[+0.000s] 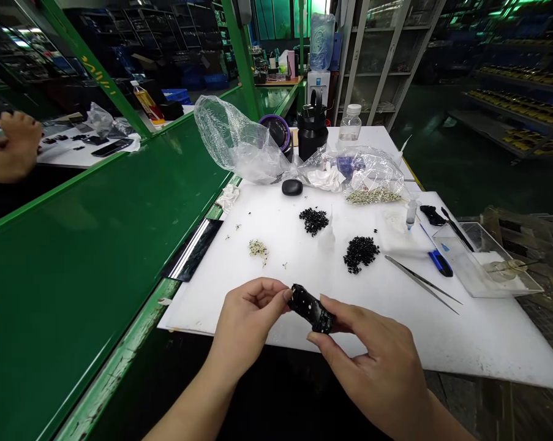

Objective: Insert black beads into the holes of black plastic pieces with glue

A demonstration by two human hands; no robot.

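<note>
Between my two hands, over the front edge of the white table, is a small black plastic housing (309, 308) with holes in its face. My left hand (251, 318) pinches its upper left end between thumb and fingers; a tiny pale piece seems to show at the fingertips. My right hand (372, 355) grips the lower right end with thumb and forefinger. Beyond them on the table lie a pile of small pale parts (258, 248) and two piles of small black parts, one farther back (313, 220) and one to the right (361, 254).
Tweezers (421, 282), a blue cutter (440, 263) and a clear tray (487, 260) lie on the right. Plastic bags (244, 141), a black bottle (312, 131) and a black oval case (292, 187) stand behind. A green barrier (120, 202) runs along the left; beyond it is another person's hand (21, 141).
</note>
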